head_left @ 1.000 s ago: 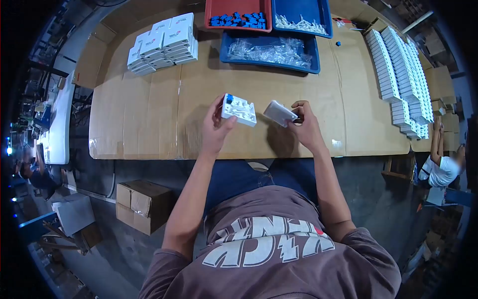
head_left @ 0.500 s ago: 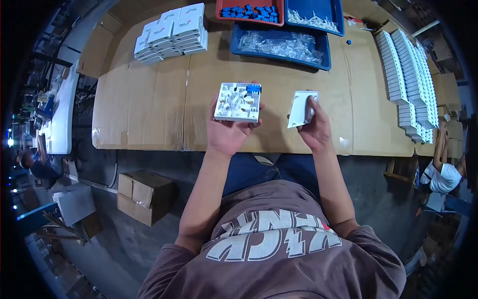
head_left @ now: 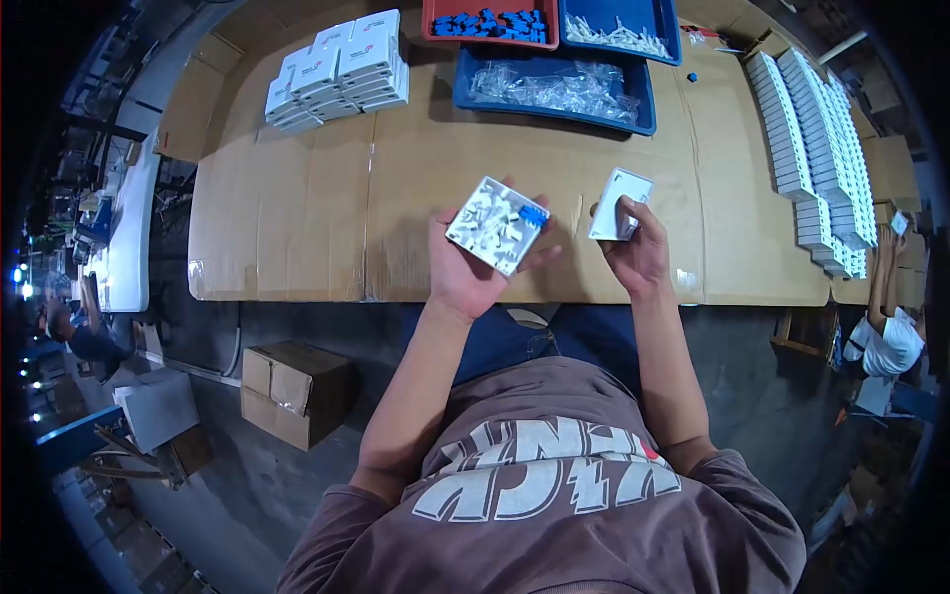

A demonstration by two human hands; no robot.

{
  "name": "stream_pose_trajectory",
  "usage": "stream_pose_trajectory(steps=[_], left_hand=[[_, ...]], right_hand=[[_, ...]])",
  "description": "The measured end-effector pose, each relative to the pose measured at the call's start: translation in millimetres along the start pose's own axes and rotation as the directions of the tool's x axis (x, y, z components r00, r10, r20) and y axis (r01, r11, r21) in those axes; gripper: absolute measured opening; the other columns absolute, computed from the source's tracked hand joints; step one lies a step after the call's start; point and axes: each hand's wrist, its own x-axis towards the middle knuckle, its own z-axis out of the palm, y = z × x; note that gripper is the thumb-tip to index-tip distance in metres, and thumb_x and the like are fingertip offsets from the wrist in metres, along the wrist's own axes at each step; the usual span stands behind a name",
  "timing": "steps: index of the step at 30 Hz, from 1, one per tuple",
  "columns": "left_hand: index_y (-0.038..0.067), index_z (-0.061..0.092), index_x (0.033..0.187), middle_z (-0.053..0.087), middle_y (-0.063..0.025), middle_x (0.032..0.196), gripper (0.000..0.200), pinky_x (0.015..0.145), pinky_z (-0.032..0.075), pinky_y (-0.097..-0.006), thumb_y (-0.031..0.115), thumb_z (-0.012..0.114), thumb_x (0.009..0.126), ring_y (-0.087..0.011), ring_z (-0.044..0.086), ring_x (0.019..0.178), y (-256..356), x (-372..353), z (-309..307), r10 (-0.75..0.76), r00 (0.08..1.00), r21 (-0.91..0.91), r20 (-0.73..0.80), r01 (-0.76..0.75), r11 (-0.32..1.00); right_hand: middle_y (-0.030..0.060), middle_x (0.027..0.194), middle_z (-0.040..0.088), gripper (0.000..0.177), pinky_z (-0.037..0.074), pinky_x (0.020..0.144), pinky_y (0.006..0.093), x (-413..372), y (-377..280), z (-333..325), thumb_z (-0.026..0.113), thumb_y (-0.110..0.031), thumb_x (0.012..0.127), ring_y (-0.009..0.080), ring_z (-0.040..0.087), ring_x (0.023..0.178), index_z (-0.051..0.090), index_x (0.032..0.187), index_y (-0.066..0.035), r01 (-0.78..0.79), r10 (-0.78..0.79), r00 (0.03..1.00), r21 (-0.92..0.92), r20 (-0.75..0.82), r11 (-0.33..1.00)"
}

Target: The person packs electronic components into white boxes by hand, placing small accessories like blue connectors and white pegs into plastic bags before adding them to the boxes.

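On my left hand [head_left: 467, 277] rests a square white plastic box [head_left: 485, 236], turned at an angle, its open side facing up. White moulded parts show inside it, with a blue piece [head_left: 532, 214] at the right corner. My fingers support the box from below and stick out past its right edge. My right hand [head_left: 638, 252] pinches a flat white cover [head_left: 617, 213], thumb on its face and the other fingers behind. Box and cover are apart, both held above the cardboard-covered table [head_left: 287, 228].
Stacked white boxes [head_left: 346, 74] stand at the back left, more white stacks [head_left: 816, 158] at the right. A red tray [head_left: 426, 25] holds blue pieces. Blue trays hold white parts [head_left: 614, 38] and clear plastic bits [head_left: 554, 89]. Other people [head_left: 881, 342] are at both sides.
The box in my left hand has turned clockwise and shifted a little right. My right hand has tilted the cover and moved it slightly right and away from me.
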Motion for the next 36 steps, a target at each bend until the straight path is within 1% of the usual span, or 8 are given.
stream_pose_trajectory(steps=[2,7,10,14,18,19,28,36], left_hand=[[-0.003,0.051,0.142,0.051,-0.0267,0.147,0.065,0.11,0.041,-0.0676,0.043,0.034,0.098,-0.0492,0.056,0.126,-6.4,4.2,1.5,0.002,0.985,-0.084,-0.175,-0.017,0.996],[-0.006,0.051,0.14,0.061,-0.0259,0.131,0.071,0.113,0.035,-0.0714,0.048,0.03,0.099,-0.0512,0.052,0.131,-13.6,5.0,-3.8,-0.047,0.992,-0.055,-0.12,0.041,0.998],[-0.004,0.049,0.143,0.06,-0.0259,0.132,0.073,0.11,0.035,-0.0748,0.05,0.03,0.098,-0.0512,0.053,0.129,-11.6,0.5,-2.5,-0.104,0.995,-0.087,-0.009,0.103,0.991],[0.0,0.05,0.144,0.059,-0.0275,0.134,0.07,0.109,0.033,-0.0785,0.049,0.031,0.098,-0.0528,0.052,0.13,-14.0,1.4,3.3,-0.084,0.974,-0.021,-0.209,0.081,0.996],[0.003,0.046,0.148,0.057,-0.0274,0.138,0.081,0.107,0.038,-0.0757,0.068,0.028,0.103,-0.0546,0.051,0.131,-18.2,0.7,4.8,-0.142,0.969,0.117,-0.204,0.168,0.979],[0.005,0.044,0.15,0.058,-0.0263,0.138,0.092,0.106,0.041,-0.0728,0.079,0.025,0.098,-0.0552,0.051,0.131,-20.6,3.1,-5.8,-0.153,0.973,0.154,-0.172,0.18,0.972],[0.0,0.048,0.146,0.058,-0.0234,0.139,0.071,0.107,0.043,-0.0702,0.056,0.028,0.106,-0.0505,0.056,0.128,-24.5,0.3,-7.8,-0.247,0.959,0.057,-0.136,0.256,0.965],[0.003,0.049,0.142,0.062,-0.0225,0.129,0.079,0.099,0.05,-0.0693,0.07,0.029,0.103,-0.0448,0.062,0.118,-30.0,2.4,-6.9,-0.215,0.955,0.161,-0.206,0.249,0.955]], right_hand=[[0.0204,0.127,0.064,0.05,0.054,0.106,0.0494,-11.1,-2.1,30.1,0.068,-0.016,0.095,0.0368,0.063,0.123,0.05,0.138,0.002,0.042,-0.039,0.998,-0.064,0.051,0.997],[0.0343,0.148,0.045,0.059,0.048,0.11,0.0583,-11.4,-1.7,33.3,0.055,-0.022,0.104,0.0457,0.054,0.132,0.032,0.153,0.001,0.027,0.003,0.973,-0.125,0.229,0.992],[0.0357,0.152,0.04,0.06,0.048,0.109,0.0578,-11.2,-2.7,33.6,0.046,-0.035,0.108,0.0472,0.051,0.135,0.029,0.158,-0.006,-0.075,0.031,0.924,0.099,0.38,0.992],[0.0319,0.154,0.038,0.068,0.043,0.111,0.0595,-10.3,-8.9,39.6,0.034,-0.054,0.107,0.0447,0.052,0.134,0.03,0.16,-0.011,-0.102,0.054,0.937,0.121,0.345,0.987],[0.0295,0.152,0.044,0.066,0.038,0.116,0.059,-11.7,-10.1,48.5,0.033,-0.049,0.108,0.0471,0.05,0.136,0.033,0.157,-0.005,-0.029,0.042,0.975,-0.06,0.219,0.998],[0.0265,0.149,0.05,0.064,0.043,0.113,0.05,-12.9,-9.8,50.9,0.035,-0.045,0.109,0.0451,0.053,0.134,0.037,0.155,-0.001,-0.032,0.046,0.97,-0.059,0.239,0.998],[0.0195,0.137,0.061,0.068,0.049,0.106,0.0422,-4.0,0.5,61.1,0.049,-0.055,0.102,0.0295,0.063,0.122,0.049,0.146,-0.003,0.14,0.062,0.956,-0.63,0.287,0.764],[0.0158,0.132,0.064,0.061,0.049,0.105,0.0394,-0.5,6.0,62.4,0.05,-0.051,0.105,0.0249,0.064,0.118,0.057,0.141,-0.002,0.233,0.062,0.937,-0.75,0.343,0.62]])
